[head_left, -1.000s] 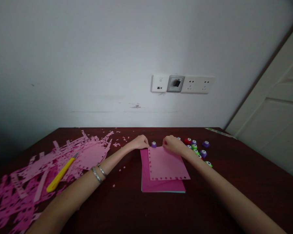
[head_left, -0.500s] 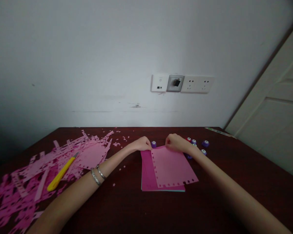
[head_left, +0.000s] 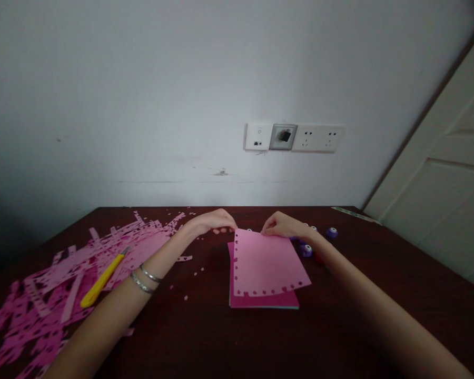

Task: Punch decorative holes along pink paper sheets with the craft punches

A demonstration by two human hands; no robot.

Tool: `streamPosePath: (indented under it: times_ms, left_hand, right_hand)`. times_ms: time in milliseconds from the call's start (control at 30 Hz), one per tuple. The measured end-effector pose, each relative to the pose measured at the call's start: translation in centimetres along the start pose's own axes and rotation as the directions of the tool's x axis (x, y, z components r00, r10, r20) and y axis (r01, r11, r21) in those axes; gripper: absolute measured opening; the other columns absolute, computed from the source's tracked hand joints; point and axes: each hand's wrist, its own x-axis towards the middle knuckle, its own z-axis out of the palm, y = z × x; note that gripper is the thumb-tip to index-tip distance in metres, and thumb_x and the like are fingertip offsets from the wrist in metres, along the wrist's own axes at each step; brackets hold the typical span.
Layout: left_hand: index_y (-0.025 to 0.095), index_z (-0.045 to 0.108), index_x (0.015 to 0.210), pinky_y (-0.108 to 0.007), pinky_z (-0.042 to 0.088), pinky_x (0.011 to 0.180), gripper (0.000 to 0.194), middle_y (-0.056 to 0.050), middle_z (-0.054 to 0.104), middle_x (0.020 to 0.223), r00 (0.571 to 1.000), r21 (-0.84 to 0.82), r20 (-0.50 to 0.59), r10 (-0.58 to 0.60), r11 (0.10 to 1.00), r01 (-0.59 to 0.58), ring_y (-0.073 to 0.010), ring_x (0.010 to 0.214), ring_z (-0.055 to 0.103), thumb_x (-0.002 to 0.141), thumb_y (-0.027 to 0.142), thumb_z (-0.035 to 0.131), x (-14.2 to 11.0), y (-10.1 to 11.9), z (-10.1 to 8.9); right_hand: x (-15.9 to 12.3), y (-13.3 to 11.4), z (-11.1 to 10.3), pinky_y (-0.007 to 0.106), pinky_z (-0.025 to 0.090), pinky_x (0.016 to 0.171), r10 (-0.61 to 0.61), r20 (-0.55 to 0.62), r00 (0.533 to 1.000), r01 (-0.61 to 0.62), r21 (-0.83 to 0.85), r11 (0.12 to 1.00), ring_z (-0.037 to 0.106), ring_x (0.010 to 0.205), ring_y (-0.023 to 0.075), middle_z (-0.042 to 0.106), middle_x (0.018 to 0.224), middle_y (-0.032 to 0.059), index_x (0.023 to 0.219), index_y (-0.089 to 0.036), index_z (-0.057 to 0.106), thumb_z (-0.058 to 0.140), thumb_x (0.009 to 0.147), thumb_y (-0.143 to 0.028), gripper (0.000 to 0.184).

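My left hand (head_left: 213, 221) and my right hand (head_left: 281, 226) each pinch a far corner of a light pink paper sheet (head_left: 266, 263) and hold its far edge slightly raised. Punched holes run along the sheet's left and near edges. It lies over a darker pink stack of paper (head_left: 260, 300) on the dark wooden table (head_left: 221, 337). Small craft punches (head_left: 306, 250), purple among them, sit just behind and to the right of my right hand. Two bracelets circle my left wrist.
A heap of cut pink paper strips (head_left: 43, 295) covers the table's left side, with a yellow utility knife (head_left: 101, 282) lying on it. Tiny pink punch-outs dot the tabletop. A wall socket panel (head_left: 294, 138) is behind, and a white door (head_left: 438, 173) to the right.
Both hands have lifted the light pink sheet's far edge and turned it back toward square with the stack. My left hand moved up from the table; the sheet hides the small purple punch between my hands.
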Motion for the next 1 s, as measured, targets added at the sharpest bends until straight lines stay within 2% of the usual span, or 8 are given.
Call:
streamPosePath:
  times_ms: [100, 200, 367, 500, 700, 833, 1000]
  left_hand:
    - [0.015, 0.064, 0.064, -0.021, 0.022, 0.042, 0.015, 0.001, 0.052, 0.06, 0.998, 0.154, 0.011, -0.06, 0.986, 0.057, -0.0056, 0.047, 0.036, 0.061, 0.029, 0.06, 0.4, -1.4, 0.3]
    - [0.015, 0.065, 0.063, -0.021, 0.022, 0.042, 0.017, 0.001, 0.053, 0.059, 0.996, 0.225, 0.022, -0.084, 0.971, 0.077, -0.0065, 0.048, 0.038, 0.06, 0.031, 0.06, 0.9, -2.3, 1.2]
    - [0.015, 0.067, 0.064, -0.023, 0.021, 0.043, 0.016, 0.004, 0.04, 0.044, 0.999, 0.301, -0.009, -0.051, 0.952, 0.051, -0.0066, 0.042, 0.032, 0.06, 0.029, 0.059, 1.9, -2.6, 2.2]
    - [0.014, 0.064, 0.058, -0.023, 0.021, 0.044, 0.013, 0.005, 0.04, 0.045, 1.0, 0.298, -0.008, -0.029, 0.954, 0.03, -0.0062, 0.042, 0.032, 0.058, 0.026, 0.059, 2.8, -2.4, 2.4]
    - [0.014, 0.061, 0.053, -0.023, 0.022, 0.044, 0.011, 0.002, 0.047, 0.049, 1.0, 0.291, -0.009, -0.03, 0.956, 0.032, -0.0068, 0.045, 0.035, 0.057, 0.025, 0.059, 3.4, -1.5, 2.6]
    - [0.015, 0.064, 0.056, -0.023, 0.022, 0.043, 0.011, 0.0, 0.05, 0.052, 0.995, 0.266, 0.076, -0.071, 0.963, 0.049, -0.0082, 0.047, 0.037, 0.057, 0.025, 0.061, 3.1, -0.6, 2.3]
    - [0.016, 0.065, 0.061, -0.022, 0.026, 0.045, 0.011, -0.001, 0.052, 0.056, 0.977, 0.076, 0.174, -0.125, 0.991, 0.114, -0.0089, 0.051, 0.041, 0.057, 0.026, 0.062, 2.9, -0.3, 1.8]
  right_hand:
    - [0.8, 0.9, 1.3, 0.021, 0.038, 0.05, 0.02, 0.02, 1.0, -0.019, -0.024, 1.0, 0.055, 0.057, 0.0133, 0.068, 0.067, 0.0059, 0.077, -0.009, 0.074, 0.055, 0.067, -0.027, 0.028]
    - [1.4, 1.7, 2.1, 0.02, 0.036, 0.047, 0.04, 0.034, 0.999, -0.039, -0.042, 0.998, 0.052, 0.053, 0.0118, 0.067, 0.063, 0.0058, 0.077, -0.008, 0.074, 0.055, 0.065, -0.025, 0.028]
    - [1.8, 2.4, 2.2, 0.02, 0.036, 0.047, 0.091, 0.045, 0.995, -0.086, -0.098, 0.991, 0.052, 0.053, 0.0115, 0.066, 0.062, 0.0057, 0.077, -0.007, 0.074, 0.056, 0.064, -0.023, 0.027]
    - [1.7, 2.6, 1.8, 0.02, 0.037, 0.049, 0.144, 0.036, 0.989, -0.138, -0.136, 0.981, 0.054, 0.056, 0.0123, 0.067, 0.064, 0.0052, 0.078, -0.009, 0.074, 0.057, 0.063, -0.022, 0.027]
    - [2.1, 3.6, 1.1, 0.021, 0.04, 0.052, 0.139, 0.069, 0.988, -0.13, -0.129, 0.983, 0.056, 0.059, 0.0136, 0.069, 0.069, 0.0058, 0.079, -0.009, 0.074, 0.057, 0.063, -0.022, 0.027]
    - [2.1, 4.1, 0.6, 0.022, 0.041, 0.055, 0.107, 0.119, 0.987, -0.095, -0.097, 0.991, 0.058, 0.063, 0.0149, 0.07, 0.072, 0.0055, 0.077, -0.011, 0.075, 0.059, 0.062, -0.023, 0.025]
    - [1.2, 3.8, -0.2, 0.022, 0.041, 0.053, 0.094, 0.173, 0.98, -0.102, 0.037, 0.994, 0.056, 0.059, 0.0141, 0.07, 0.068, 0.0055, 0.074, -0.012, 0.075, 0.06, 0.062, -0.027, 0.024]
